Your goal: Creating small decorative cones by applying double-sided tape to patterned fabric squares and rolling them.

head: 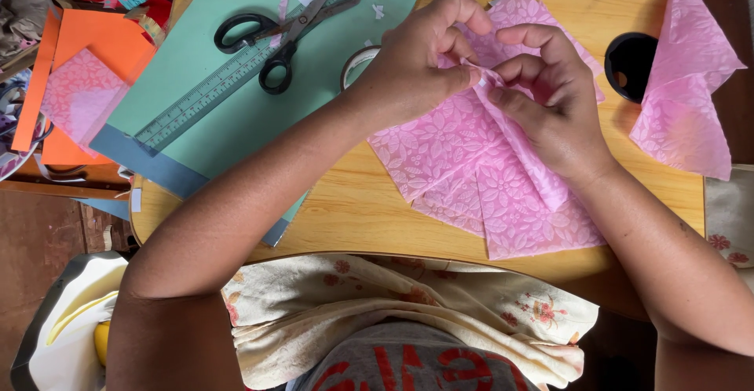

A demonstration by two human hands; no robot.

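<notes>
- The left hand has its grip closed on a fold of the pink embossed paper, thumb and fingertips pinching it near the top middle of the sheet
- The right hand meets it from the other side, its grip also closed on the same pleat, so the two sets of fingertips almost touch
- Below both grips the pink paper fans out in several overlapping folded panels with a raised flower pattern, lying flat on the wooden tabletop
- Just behind the left grip, partly hidden by the hand, sits a roll of clear tape
- Further to the left of that grip lie black-handled scissors across a green ruler, both on a sheet of teal card
- Well off to the left are orange card and a smaller pink patterned piece
- To the right of the right grip stands a black round cup holder, with another folded pink paper piece lying beside and partly over it
- Nearer the person than both grips, a cream floral cloth drapes over the lap
</notes>
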